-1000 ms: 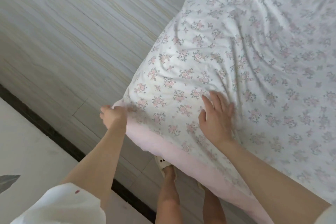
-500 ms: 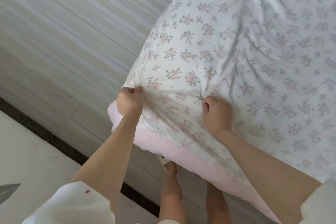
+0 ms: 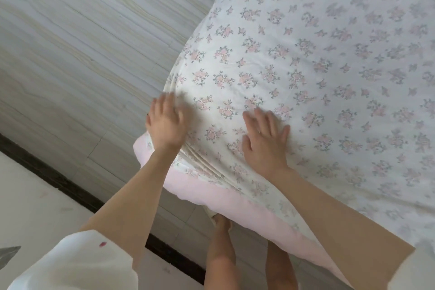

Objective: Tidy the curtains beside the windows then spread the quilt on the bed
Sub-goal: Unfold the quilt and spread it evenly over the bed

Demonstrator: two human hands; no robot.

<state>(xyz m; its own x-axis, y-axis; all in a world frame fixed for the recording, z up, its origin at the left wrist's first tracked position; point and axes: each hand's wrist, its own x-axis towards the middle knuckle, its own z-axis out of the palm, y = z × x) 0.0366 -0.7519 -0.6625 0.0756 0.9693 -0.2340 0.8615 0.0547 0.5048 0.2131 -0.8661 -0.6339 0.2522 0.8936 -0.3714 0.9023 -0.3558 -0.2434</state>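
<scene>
Head view: both hands lie palm-down, fingers spread, on the floral quilt (image 3: 306, 73), left hand (image 3: 166, 122) at its near-left corner, right hand (image 3: 266, 139) just beside.

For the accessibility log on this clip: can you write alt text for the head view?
Two bare hands press flat, fingers spread, on a white floral quilt at the bed's corner: the left hand at the edge, the right hand further in. A pink underlayer shows below the quilt's edge, above pale wood-grain flooring.
</scene>
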